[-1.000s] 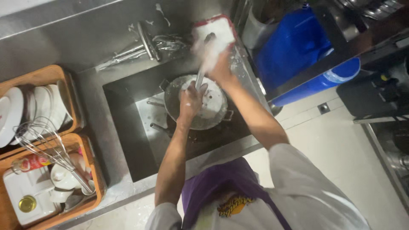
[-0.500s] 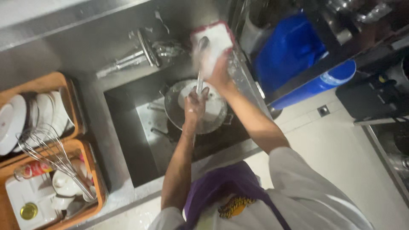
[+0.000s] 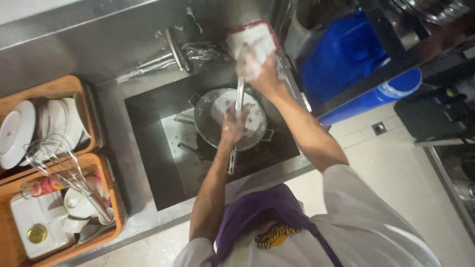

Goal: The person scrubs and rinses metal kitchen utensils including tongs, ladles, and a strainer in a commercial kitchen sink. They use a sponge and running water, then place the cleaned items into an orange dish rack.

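My left hand (image 3: 232,126) grips a long metal utensil (image 3: 236,123) by its middle, holding it upright over the steel sink (image 3: 148,148). Soap suds cover that hand. My right hand (image 3: 260,69) is raised at the utensil's top end and is closed on a white soapy sponge (image 3: 250,52), pressing it against the utensil. Below both hands a round metal pan (image 3: 255,123) with foam in it rests in the sink, with other pan handles poking out beneath it.
Two orange crates (image 3: 59,89) stand left of the sink with white plates (image 3: 20,131), a wire whisk (image 3: 59,165), cups and small dishes. The faucet (image 3: 173,47) is behind the sink. A blue drum (image 3: 356,69) stands to the right on the tiled floor.
The view has shifted slightly. My right hand with the sponge has slid a little along the upper end of the utensil; my left hand keeps its grip over the pan.
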`<control>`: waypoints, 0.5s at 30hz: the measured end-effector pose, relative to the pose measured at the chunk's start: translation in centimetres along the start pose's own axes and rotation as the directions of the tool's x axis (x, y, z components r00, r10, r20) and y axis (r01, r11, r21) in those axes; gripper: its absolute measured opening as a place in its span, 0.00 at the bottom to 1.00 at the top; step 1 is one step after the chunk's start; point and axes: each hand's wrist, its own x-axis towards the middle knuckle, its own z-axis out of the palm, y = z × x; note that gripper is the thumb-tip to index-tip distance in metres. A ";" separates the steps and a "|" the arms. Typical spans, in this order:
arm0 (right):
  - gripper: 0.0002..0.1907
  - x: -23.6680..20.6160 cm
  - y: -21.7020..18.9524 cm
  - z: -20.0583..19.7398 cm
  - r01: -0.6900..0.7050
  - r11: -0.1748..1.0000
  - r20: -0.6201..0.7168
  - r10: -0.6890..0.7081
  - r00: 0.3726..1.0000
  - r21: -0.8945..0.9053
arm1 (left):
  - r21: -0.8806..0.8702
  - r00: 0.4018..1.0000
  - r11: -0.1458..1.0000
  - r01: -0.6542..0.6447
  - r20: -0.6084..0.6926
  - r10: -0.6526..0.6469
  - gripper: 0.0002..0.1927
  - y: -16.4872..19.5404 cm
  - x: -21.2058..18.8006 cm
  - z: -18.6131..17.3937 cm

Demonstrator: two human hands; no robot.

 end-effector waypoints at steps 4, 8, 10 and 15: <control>0.13 1.2 -1.2 -0.7 0.254 0.967 0.111 -0.250 0.962 -0.022 | -0.045 1.000 0.999 -0.013 0.003 0.013 0.17 0.7 0.7 -0.1; 0.13 3.4 -1.4 -1.3 0.100 0.994 0.025 -0.100 0.995 -0.033 | 0.749 0.969 0.644 -0.154 -0.013 0.247 0.18 2.0 0.9 -0.2; 0.12 4.0 -1.7 -1.5 0.027 0.998 -0.033 -0.029 0.999 -0.056 | 0.697 0.938 0.668 -0.261 0.019 0.346 0.19 2.8 0.6 -0.2; 0.12 3.8 -1.9 -1.6 0.337 0.941 0.138 -0.329 0.934 -0.039 | 0.501 0.893 0.754 -0.424 0.091 0.441 0.13 4.5 -0.3 0.2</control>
